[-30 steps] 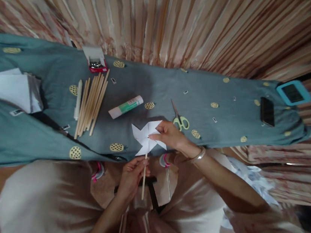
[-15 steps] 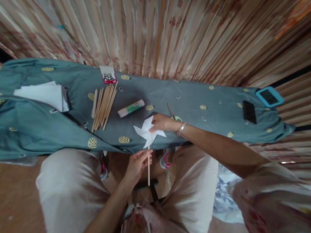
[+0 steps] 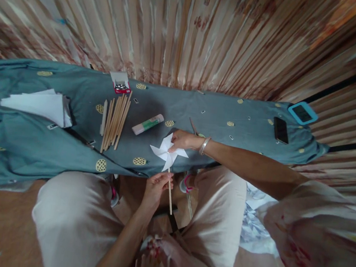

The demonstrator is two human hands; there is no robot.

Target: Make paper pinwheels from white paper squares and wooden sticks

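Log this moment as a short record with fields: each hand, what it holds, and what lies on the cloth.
left hand: grips a thin wooden stick below the table edge
right hand: pinches the centre of the paper pinwheel at the stick's top end
surface: teal cloth with yellow spots
left of pinwheel: glue stick, bundle of sticks, red box, white paper stack
far right: black phone, blue-cased device
scissors: partly hidden behind the right hand
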